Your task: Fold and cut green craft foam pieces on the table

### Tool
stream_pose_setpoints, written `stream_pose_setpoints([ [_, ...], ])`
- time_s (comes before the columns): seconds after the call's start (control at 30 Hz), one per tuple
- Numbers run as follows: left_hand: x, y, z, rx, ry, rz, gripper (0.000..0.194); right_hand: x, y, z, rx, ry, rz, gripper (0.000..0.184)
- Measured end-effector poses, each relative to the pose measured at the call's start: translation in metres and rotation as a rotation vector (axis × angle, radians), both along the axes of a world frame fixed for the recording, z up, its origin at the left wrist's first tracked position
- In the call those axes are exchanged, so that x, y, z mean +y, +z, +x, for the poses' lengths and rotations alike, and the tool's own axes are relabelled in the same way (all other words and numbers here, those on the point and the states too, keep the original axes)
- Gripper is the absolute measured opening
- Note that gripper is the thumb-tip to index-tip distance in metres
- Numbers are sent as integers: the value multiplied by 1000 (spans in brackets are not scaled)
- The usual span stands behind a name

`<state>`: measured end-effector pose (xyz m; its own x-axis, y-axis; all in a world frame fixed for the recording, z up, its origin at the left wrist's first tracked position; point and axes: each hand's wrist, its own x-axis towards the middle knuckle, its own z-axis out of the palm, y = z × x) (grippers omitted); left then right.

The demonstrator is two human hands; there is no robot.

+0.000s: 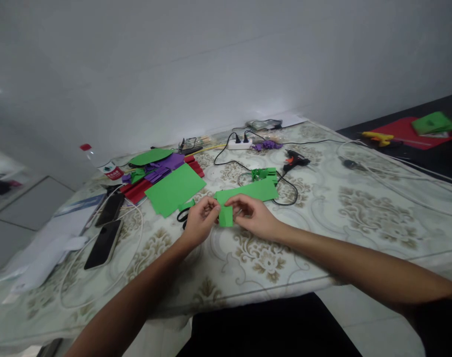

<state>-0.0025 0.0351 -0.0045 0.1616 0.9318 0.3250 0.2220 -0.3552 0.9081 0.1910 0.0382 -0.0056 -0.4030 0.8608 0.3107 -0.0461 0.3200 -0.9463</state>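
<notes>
Between my two hands is a small green piece of paper or foam sheet (226,216), folded or layered. My left hand (202,218) pinches its left edge with thumb and forefinger. On the other side, my right hand (256,216) has its thumb and forefinger closed on the piece's upper right. Just behind my hands lies a long green strip (261,190). Black-handled scissors (182,215) lie beside my left hand, partly hidden by it and by green scraps. A stack of green sheets (175,189) rests farther left.
A black glue gun (296,159) and a fringed green piece (264,174) lie behind my right hand. Farther back is a white power strip (240,144) with black cables. Two phones (104,244), a bottle (110,168) and a looping white cable occupy the left side.
</notes>
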Motion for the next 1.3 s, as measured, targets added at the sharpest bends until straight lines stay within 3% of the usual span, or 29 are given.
stream_pose_setpoints([
  [0.33,-1,4,2,-26,-26,-31,26,2,-3,-1,-15,-79,-7,19],
  [0.73,-4,3,-2,-11,-162,-57,22,4,-7,0,-47,-96,-28,34],
  [1.0,1,-8,-2,40,-32,18,21,2,-4,-1,-119,-51,-26,38],
  [1.3,-1,6,5,-71,73,25,26,2,-4,-2,-118,12,-81,32],
])
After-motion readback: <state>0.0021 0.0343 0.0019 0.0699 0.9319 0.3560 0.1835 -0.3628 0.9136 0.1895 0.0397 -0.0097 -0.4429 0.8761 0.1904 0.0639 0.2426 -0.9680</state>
